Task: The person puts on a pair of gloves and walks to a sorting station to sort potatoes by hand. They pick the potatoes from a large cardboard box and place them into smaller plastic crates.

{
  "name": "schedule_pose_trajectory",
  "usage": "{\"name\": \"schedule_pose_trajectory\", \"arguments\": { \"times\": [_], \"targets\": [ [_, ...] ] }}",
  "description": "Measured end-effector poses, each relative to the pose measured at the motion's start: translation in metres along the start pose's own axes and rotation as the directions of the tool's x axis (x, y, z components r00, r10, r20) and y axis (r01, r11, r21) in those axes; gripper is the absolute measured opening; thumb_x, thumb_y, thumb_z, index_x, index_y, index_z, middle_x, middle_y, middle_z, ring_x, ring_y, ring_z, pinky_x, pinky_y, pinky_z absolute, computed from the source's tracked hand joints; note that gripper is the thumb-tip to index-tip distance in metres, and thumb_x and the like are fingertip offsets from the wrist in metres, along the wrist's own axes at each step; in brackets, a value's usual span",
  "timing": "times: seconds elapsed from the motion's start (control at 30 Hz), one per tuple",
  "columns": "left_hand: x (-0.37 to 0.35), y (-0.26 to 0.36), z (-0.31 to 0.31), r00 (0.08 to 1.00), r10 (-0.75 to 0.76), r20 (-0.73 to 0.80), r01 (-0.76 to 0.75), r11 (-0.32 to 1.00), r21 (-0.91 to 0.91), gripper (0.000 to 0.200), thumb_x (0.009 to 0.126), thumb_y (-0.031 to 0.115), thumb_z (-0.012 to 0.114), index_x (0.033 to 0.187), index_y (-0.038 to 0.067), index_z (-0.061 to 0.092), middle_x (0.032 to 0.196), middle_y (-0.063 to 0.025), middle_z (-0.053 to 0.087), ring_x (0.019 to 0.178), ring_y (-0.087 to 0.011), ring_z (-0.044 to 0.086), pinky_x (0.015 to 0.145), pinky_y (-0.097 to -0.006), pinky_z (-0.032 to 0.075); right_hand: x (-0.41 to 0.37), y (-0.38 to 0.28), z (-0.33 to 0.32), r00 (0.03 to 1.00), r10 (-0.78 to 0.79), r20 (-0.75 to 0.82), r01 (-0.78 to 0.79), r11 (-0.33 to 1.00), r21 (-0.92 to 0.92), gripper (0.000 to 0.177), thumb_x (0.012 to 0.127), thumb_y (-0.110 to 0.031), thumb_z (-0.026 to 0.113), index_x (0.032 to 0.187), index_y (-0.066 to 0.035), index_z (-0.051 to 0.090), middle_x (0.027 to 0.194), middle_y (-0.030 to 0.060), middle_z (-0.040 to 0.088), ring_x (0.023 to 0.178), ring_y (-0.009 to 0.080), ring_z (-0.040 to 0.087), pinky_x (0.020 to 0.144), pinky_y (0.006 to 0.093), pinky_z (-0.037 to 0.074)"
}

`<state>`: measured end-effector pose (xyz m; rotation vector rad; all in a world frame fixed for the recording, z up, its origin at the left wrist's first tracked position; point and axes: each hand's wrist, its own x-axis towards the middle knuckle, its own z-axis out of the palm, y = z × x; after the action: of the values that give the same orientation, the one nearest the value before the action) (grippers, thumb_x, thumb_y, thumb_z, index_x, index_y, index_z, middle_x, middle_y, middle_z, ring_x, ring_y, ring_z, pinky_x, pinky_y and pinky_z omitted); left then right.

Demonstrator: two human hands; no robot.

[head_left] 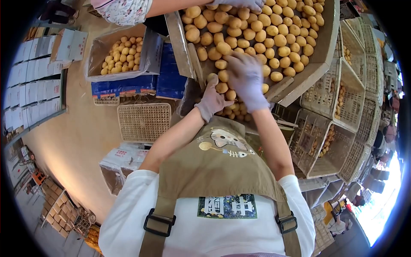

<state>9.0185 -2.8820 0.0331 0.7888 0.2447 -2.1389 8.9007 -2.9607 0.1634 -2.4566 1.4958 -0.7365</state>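
Note:
Many round yellow-brown fruits (pixel 280 40) lie on a sorting table with wooden edges (pixel 312 83). At the table's near opening, my left hand (pixel 212 99), in a pale glove, has a fruit at its fingertips. To its right, my right hand (pixel 246 77), also gloved and blurred by motion, reaches over the fruits near the opening; its fingers are smeared, so what they hold cannot be made out. Below the opening, between my two forearms, more fruits (pixel 234 112) are heaped, partly hidden by my hands and the apron.
A co-worker's gloved hand (pixel 248 3) is at the table's far edge. To the left stand a lined box of fruits (pixel 147 55), an upturned-looking plastic crate (pixel 144 123) and stacked white cartons (pixel 34 92). Plastic crates (pixel 323 143) with some fruits are stacked on the right.

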Motion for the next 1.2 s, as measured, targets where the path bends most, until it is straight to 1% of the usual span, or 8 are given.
{"name": "schedule_pose_trajectory", "arguments": {
  "times": [0.4,0.6,0.8,0.9,0.97,1.03,1.13,1.2],
  "targets": [
    [-0.01,0.006,-0.009,1.0,0.017,0.02,-0.015,0.996,-0.084,0.064,0.098,0.06,0.044,0.151,0.025,0.035,0.155,-0.0038,0.04,0.144,-0.0318,0.037,0.112,-0.069,0.025,0.048,-0.009,0.066,0.699,0.129,0.703,0.126,0.946,-0.299,0.039,0.084,-0.032,0.07,0.119,-0.018,0.061,0.106,0.008,0.069,0.111,0.0269,0.061,0.115,0.0526,0.026],
    [-0.014,0.013,0.012,0.998,-0.034,0.055,0.042,0.989,-0.141,0.077,0.095,0.073,0.031,0.155,0.024,0.032,0.16,-0.0019,0.033,0.147,-0.0318,0.031,0.113,-0.0688,0.021,-0.082,0.017,-0.057,0.951,0.153,-0.269,-0.113,0.981,0.158,0.053,0.068,-0.015,0.081,0.117,-0.006,0.063,0.097,0.0116,0.067,0.094,0.0324,0.063,0.11,0.0514,0.036],
    [-0.002,0.004,0.003,0.966,0.108,0.236,-0.139,0.983,0.119,0.08,0.093,0.074,0.032,0.153,0.02,0.033,0.159,-0.0013,0.035,0.147,-0.0309,0.03,0.113,-0.0688,0.019,-0.303,0.089,-0.102,0.63,0.77,-0.102,-0.733,0.547,-0.404,0.049,0.082,-0.023,0.069,0.127,-0.007,0.061,0.131,0.0164,0.059,0.127,0.0378,0.05,0.111,0.051,0.033],
    [-0.002,-0.003,0.001,0.889,0.287,0.357,-0.422,0.208,0.882,0.066,0.095,0.061,0.048,0.143,0.017,0.043,0.149,0.0002,0.044,0.139,-0.0279,0.039,0.115,-0.0624,0.022,-0.205,0.045,-0.107,0.837,0.516,-0.179,-0.545,0.812,-0.21,0.047,0.081,-0.013,0.069,0.128,-0.006,0.061,0.13,0.0174,0.059,0.123,0.0373,0.052,0.108,0.0501,0.036],
    [-0.007,0.004,0.008,0.993,0.117,0.001,-0.11,0.934,0.34,0.067,0.091,0.053,0.06,0.142,0.013,0.043,0.146,-0.0011,0.047,0.138,-0.0265,0.04,0.116,-0.0552,0.026,-0.144,0.024,-0.095,0.943,0.308,-0.127,-0.319,0.945,-0.076,0.041,0.081,-0.011,0.07,0.122,-0.005,0.063,0.128,0.0173,0.06,0.119,0.0368,0.055,0.107,0.0516,0.038],
    [-0.014,0.01,0.014,0.959,-0.093,-0.268,0.074,0.994,-0.082,0.067,0.089,0.04,0.068,0.143,0.009,0.043,0.142,-0.0036,0.051,0.138,-0.0242,0.042,0.115,-0.0463,0.033,-0.116,0.027,-0.064,0.975,0.222,0.019,-0.22,0.972,-0.079,0.043,0.082,-0.02,0.07,0.123,-0.01,0.063,0.129,0.0161,0.059,0.122,0.0336,0.055,0.111,0.0547,0.035],
    [-0.014,0.014,-0.032,0.952,0.274,0.139,-0.179,0.129,0.975,0.061,0.092,0.042,0.063,0.143,0.013,0.044,0.143,-0.0043,0.05,0.138,-0.0234,0.042,0.114,-0.0499,0.033,-0.082,0.044,-0.035,0.955,0.294,0.03,-0.275,0.923,-0.271,0.052,0.088,-0.036,0.063,0.136,-0.016,0.059,0.143,0.0188,0.052,0.132,0.0356,0.048,0.114,0.0595,0.027],
    [0.001,0.007,-0.047,0.983,0.175,0.049,-0.166,0.758,0.631,0.061,0.093,0.042,0.063,0.145,0.016,0.043,0.145,-0.0043,0.047,0.139,-0.0237,0.041,0.115,-0.0532,0.033,-0.091,0.065,-0.012,0.886,0.31,0.344,-0.174,0.912,-0.372,0.051,0.09,-0.041,0.057,0.135,-0.018,0.061,0.146,0.0178,0.05,0.133,0.036,0.048,0.116,0.0598,0.024]
  ]
}}
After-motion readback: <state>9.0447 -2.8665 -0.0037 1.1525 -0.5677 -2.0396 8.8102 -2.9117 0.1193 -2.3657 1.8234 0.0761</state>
